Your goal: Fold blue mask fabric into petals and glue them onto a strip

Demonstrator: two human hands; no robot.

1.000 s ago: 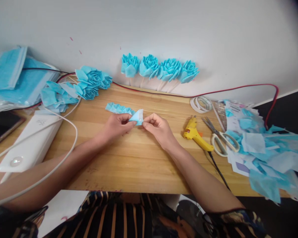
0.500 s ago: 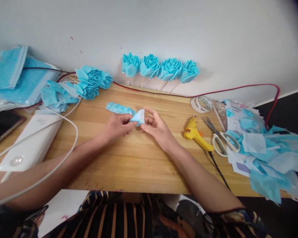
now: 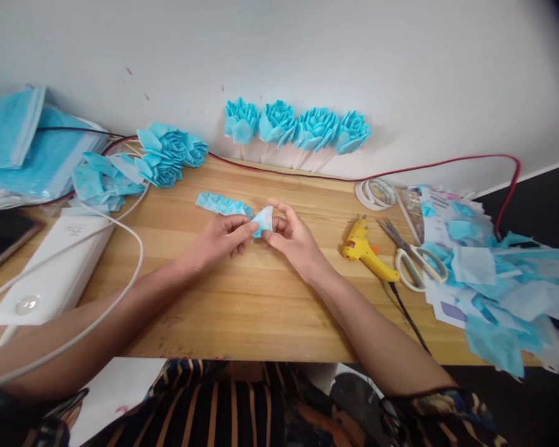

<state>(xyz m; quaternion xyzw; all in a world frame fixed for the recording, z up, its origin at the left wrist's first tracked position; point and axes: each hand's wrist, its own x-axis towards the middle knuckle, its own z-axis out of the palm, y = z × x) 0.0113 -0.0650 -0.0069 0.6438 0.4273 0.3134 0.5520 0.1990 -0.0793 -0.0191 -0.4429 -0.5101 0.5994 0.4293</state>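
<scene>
A small light-blue folded piece (image 3: 263, 221) is pinched between both hands above the wooden desk (image 3: 242, 298). My left hand (image 3: 221, 239) grips its left side with thumb and fingers. My right hand (image 3: 293, 239) holds its right side, fingers curled around it. Just behind the hands lies a strip of folded blue petals (image 3: 221, 203).
Several blue paper flowers (image 3: 295, 127) lean on the wall, more flowers (image 3: 165, 155) at left. A yellow glue gun (image 3: 368, 254), scissors (image 3: 414, 257), a tape roll (image 3: 376, 194) and blue paper scraps (image 3: 494, 285) are at right. A white device (image 3: 56, 267) with cables sits at left.
My right fingers have moved from pinching the piece's right tip to wrapping around it, and the piece has turned slightly upward. The view has shifted a little.
</scene>
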